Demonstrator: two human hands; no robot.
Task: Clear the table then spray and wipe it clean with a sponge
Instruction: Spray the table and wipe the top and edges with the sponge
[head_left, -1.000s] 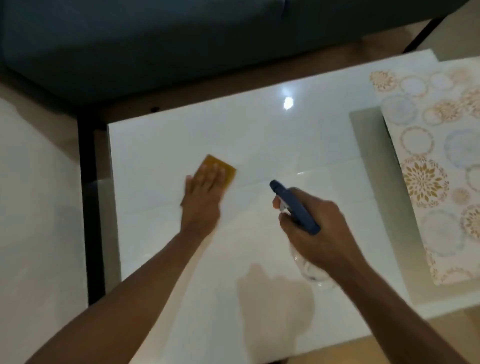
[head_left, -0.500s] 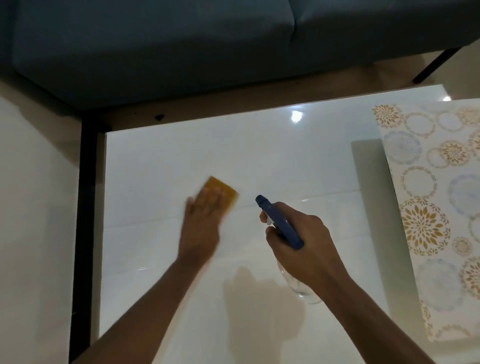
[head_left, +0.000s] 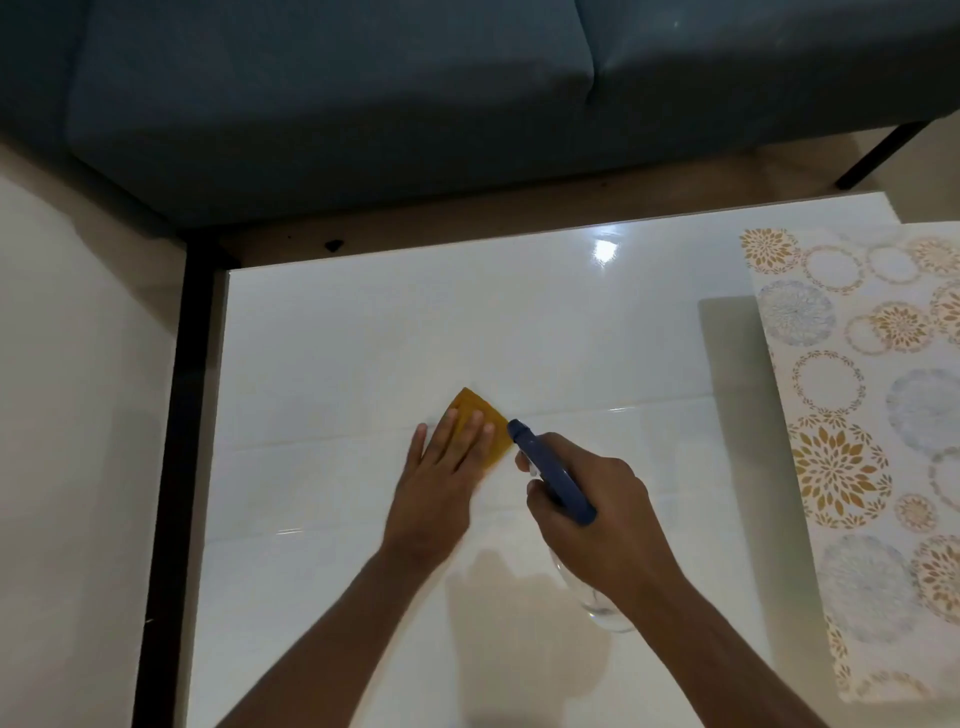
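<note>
My left hand (head_left: 441, 478) lies flat on a yellow sponge (head_left: 475, 408) and presses it against the glossy white table (head_left: 337, 338) near its middle. Only the sponge's far corner and right edge show past the fingers. My right hand (head_left: 597, 514) grips a spray bottle (head_left: 550, 475) with a dark blue head and a clear body. The nozzle points up and left, almost touching the sponge's right edge. The bottle's clear base shows below my wrist, just above the table.
A floral patterned mat (head_left: 872, 426) covers the table's right end. A dark blue sofa (head_left: 363, 88) stands beyond the far edge. The table's black frame (head_left: 179, 415) runs down the left side, with pale floor (head_left: 67, 415) past it.
My left hand has slid the sponge to the right, up beside the spray nozzle. The right hand keeps its grip on the bottle, and the view has tilted up toward the sofa.
</note>
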